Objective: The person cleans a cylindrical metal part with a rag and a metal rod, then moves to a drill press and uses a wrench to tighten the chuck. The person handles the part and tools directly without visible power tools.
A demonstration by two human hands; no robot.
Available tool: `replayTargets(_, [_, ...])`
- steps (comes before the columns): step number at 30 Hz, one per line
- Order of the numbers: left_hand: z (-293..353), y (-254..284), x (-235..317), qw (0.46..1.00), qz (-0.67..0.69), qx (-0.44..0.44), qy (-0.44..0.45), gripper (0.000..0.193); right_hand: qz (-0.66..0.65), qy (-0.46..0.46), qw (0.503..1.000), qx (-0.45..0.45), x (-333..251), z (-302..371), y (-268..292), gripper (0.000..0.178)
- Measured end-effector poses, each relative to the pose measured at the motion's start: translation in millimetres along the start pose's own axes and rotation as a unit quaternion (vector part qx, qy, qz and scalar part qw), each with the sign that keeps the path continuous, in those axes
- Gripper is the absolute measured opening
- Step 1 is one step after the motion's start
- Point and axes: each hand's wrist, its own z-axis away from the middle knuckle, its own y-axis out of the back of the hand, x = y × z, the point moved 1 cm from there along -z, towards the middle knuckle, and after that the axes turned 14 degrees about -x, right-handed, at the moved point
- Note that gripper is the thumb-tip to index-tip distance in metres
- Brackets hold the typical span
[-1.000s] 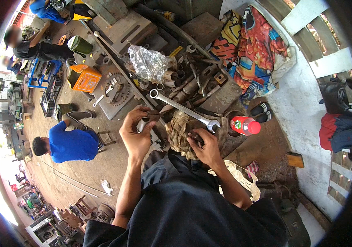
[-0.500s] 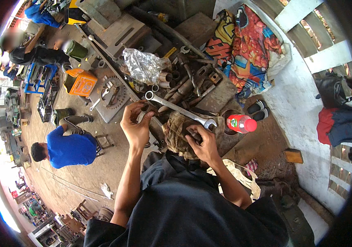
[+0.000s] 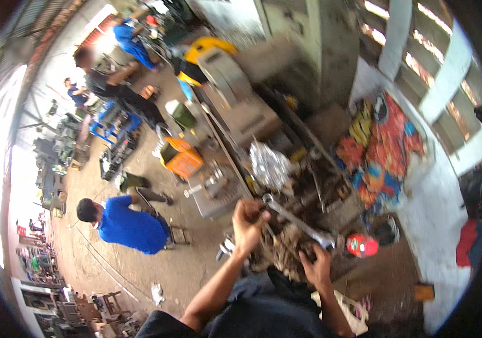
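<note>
My left hand point(image 3: 249, 226) is raised beside the ring end of a long combination wrench point(image 3: 298, 222), its fingers closed round a small dark metal part. The part's exact kind is lost in the blur. My right hand point(image 3: 317, 266) is below the wrench's open jaw, thumb and fingers closed on another small dark piece, mostly hidden. Between the hands lies a crumpled brown rag point(image 3: 286, 254), dirty and bunched. The wrench rests across the cluttered bench, touched by neither hand as far as I can tell. A red-capped bottle point(image 3: 360, 245) stands just right of the wrench jaw.
Crumpled foil point(image 3: 269, 164) lies among metal parts on the bench. Beyond the bench's left edge are a cut orange container point(image 3: 182, 159) and a plate with tools point(image 3: 214, 188). A person in blue point(image 3: 134, 225) sits at left; others work farther back. Colourful cloth point(image 3: 384, 138) lies at right.
The view has swung up and to the left, so the bench and both hands appear farther right and lower. Both hands stay closed near the wrench and rag. The picture is blurrier.
</note>
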Motion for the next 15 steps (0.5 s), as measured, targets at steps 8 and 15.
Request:
replayTargets(8, [12.7, -11.7, -8.9, 0.752, 0.607, -0.137, 0.219, 0.019, -0.042, -0.018, 0.999, -0.002, 9.5, 3.5, -3.2, 0.032])
replayTargets(15, [33.8, -14.3, 6.3, 0.712, 0.627, -0.245, 0.200, 0.037, -0.015, 0.000, 1.000, 0.023, 9.2, 3.7, -5.7, 0.037])
